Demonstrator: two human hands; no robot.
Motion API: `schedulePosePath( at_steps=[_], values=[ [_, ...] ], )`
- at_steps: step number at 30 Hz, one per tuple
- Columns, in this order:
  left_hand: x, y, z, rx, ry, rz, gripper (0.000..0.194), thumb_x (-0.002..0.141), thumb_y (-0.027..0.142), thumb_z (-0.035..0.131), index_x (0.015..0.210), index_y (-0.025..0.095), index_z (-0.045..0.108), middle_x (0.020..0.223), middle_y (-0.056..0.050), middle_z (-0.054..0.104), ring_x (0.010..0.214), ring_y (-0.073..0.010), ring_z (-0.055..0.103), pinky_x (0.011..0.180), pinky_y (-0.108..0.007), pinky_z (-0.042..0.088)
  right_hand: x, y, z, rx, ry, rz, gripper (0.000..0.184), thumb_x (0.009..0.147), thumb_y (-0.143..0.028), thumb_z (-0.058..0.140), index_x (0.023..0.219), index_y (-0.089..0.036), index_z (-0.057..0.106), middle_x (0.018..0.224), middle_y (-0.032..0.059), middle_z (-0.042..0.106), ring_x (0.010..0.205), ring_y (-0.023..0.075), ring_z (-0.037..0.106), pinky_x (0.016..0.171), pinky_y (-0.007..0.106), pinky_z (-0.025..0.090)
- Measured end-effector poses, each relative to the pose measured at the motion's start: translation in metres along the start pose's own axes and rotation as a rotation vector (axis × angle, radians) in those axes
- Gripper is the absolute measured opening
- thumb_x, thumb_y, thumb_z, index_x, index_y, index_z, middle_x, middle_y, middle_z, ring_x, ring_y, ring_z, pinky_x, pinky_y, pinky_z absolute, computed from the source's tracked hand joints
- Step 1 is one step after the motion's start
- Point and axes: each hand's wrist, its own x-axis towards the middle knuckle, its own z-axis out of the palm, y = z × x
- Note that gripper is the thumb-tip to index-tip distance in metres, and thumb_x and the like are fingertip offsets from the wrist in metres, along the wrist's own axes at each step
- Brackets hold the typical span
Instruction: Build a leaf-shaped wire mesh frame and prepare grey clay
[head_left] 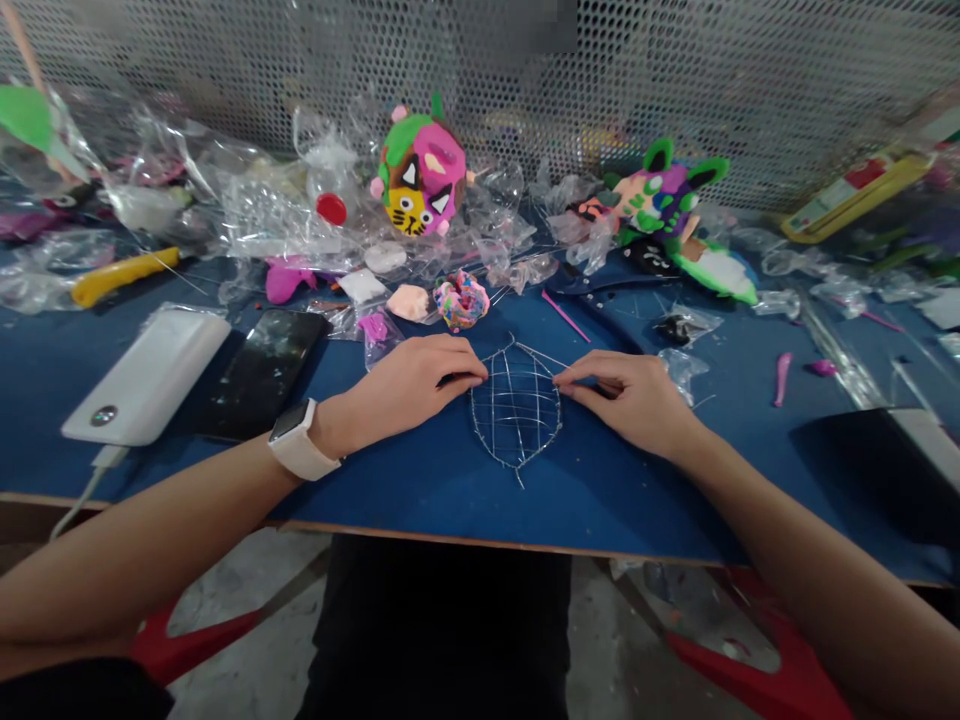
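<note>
A leaf-shaped wire frame (517,410) lies over the blue table in front of me, with thin wires crossing inside its outline and a short twisted tail at the near end. My left hand (431,380) pinches its left edge between thumb and fingers. On the opposite edge, my right hand (626,395) pinches the wire in the same way. Just beyond the frame sits a lump of mixed-colour clay (461,300), and a thin purple stick (565,315) lies to its right.
A white power bank (150,375) with a cable and a black phone (262,370) lie left. Behind stand a painted cat-faced ball (424,180) and a green-eared clay figure (664,200) among plastic wrappings. Black-handled pliers (600,300) rest beyond my right hand; a dark box-like object (877,470) is far right.
</note>
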Motion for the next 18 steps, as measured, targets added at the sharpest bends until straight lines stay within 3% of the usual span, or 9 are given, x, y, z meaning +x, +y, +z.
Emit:
schedulePosePath(
  at_steps=[7, 12, 15, 18],
  values=[
    [0.002, 0.004, -0.002, -0.002, -0.002, -0.007, 0.024, 0.11, 0.028, 0.057, 0.112, 0.019, 0.08, 0.114, -0.008, 0.08, 0.105, -0.0206, 0.076, 0.1, -0.037, 0.06, 0.002, 0.0, -0.006, -0.015, -0.045, 0.017, 0.014, 0.098, -0.031, 0.073, 0.1, -0.026, 0.086, 0.098, 0.0039, 0.085, 0.054, 0.011, 0.05, 0.057, 0.034, 0.044],
    [0.002, 0.006, -0.002, -0.019, 0.014, -0.032, 0.026, 0.111, 0.032, 0.056, 0.113, 0.018, 0.078, 0.115, -0.009, 0.08, 0.102, -0.0202, 0.076, 0.096, -0.035, 0.06, 0.0, -0.006, -0.01, 0.078, -0.045, 0.056, 0.022, 0.096, -0.042, 0.076, 0.106, -0.023, 0.083, 0.104, 0.0064, 0.083, 0.054, 0.0105, 0.049, 0.052, 0.032, 0.038],
    [0.001, 0.006, -0.003, -0.038, 0.092, -0.036, 0.025, 0.11, 0.031, 0.056, 0.112, 0.018, 0.076, 0.111, -0.008, 0.081, 0.098, -0.0195, 0.075, 0.093, -0.035, 0.059, -0.001, -0.006, -0.012, 0.116, 0.038, 0.084, 0.027, 0.099, -0.047, 0.069, 0.105, -0.024, 0.08, 0.099, 0.0055, 0.08, 0.061, 0.014, 0.056, 0.053, 0.032, 0.038],
    [0.001, 0.005, -0.006, -0.025, 0.252, -0.035, 0.02, 0.108, 0.03, 0.057, 0.104, 0.018, 0.074, 0.101, -0.007, 0.079, 0.088, -0.0175, 0.072, 0.085, -0.033, 0.058, 0.002, -0.005, -0.015, 0.051, 0.119, 0.116, 0.026, 0.105, -0.037, 0.053, 0.099, -0.024, 0.075, 0.078, 0.0017, 0.07, 0.064, 0.0171, 0.059, 0.059, 0.033, 0.041]
  ],
)
